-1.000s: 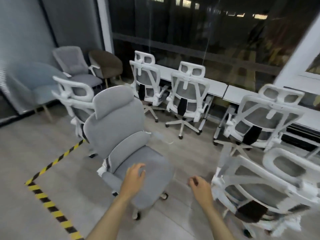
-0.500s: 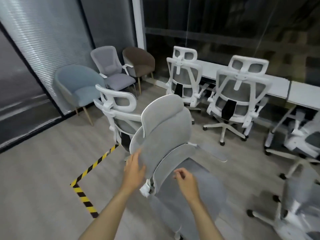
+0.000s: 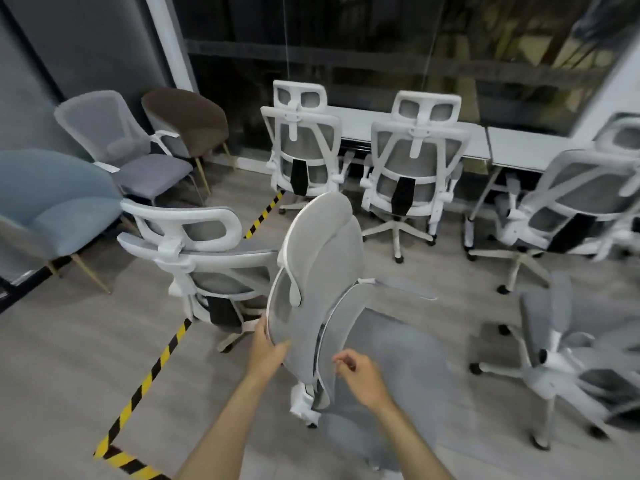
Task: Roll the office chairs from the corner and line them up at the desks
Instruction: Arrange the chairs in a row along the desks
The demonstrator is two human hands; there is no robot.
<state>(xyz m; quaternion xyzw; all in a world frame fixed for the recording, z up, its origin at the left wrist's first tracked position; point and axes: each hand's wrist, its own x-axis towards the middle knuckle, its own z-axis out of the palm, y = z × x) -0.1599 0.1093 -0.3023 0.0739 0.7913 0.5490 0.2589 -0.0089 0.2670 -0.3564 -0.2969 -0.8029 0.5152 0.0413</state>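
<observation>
A grey fabric office chair (image 3: 322, 271) stands right in front of me, its backrest turned edge-on. My left hand (image 3: 268, 348) grips the left edge of that backrest. My right hand (image 3: 363, 375) hovers over the grey seat with fingers loosely curled, holding nothing. Behind it to the left stands a white-framed mesh chair (image 3: 194, 251). Two white mesh chairs (image 3: 304, 147) (image 3: 415, 161) face the white desks (image 3: 367, 126) by the window, and a third (image 3: 575, 195) is at the right desk.
A grey chair (image 3: 561, 341) lies close on the right, its base toward me. In the left corner stand a blue armchair (image 3: 55, 202), a grey chair (image 3: 124, 143) and a brown chair (image 3: 187, 119). Yellow-black tape (image 3: 152, 372) marks the floor.
My view swung left and closer to the grey chair. My left hand moved from over the seat onto the backrest's edge. The chair has turned, showing its back edge-on.
</observation>
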